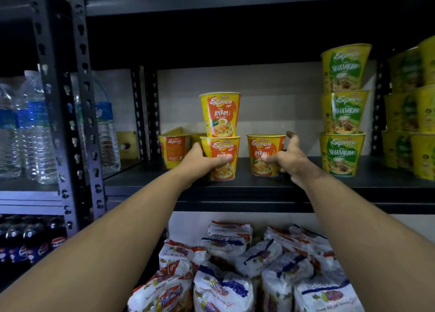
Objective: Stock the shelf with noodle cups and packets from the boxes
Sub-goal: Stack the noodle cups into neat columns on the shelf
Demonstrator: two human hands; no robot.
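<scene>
— Left hand (202,157) first: wrapped round the bottom cup (221,158) of a two-high stack, thumb across the label, fingers behind.

— And the right hand (286,161)?

— Spread wide beside the single cup (266,154), thumb on its front, fingers reaching up past the rim. Touching, but not clamped; loose, more release than grip.

— Stack straight?

— Top cup (220,115) seated upright on the lower lid, square enough. Both orange, standing on the shelf (259,189) near the front edge. Another orange cup (173,150) just behind on the left.

— Further out?

— Green cups (341,114) stacked three high on the right, well apart from the orange ones. Packets (235,276) heaped on the level below. Bottles (35,128) in the next bay left.

— Step in hand?

— Looks like seating and lining up the orange row. No boxes in view.

— Next move?

— Probably pushing the stack back level with the rest, slowly, low on the bottom cup, or the top one tips. Then letting go and fetching more.
</scene>
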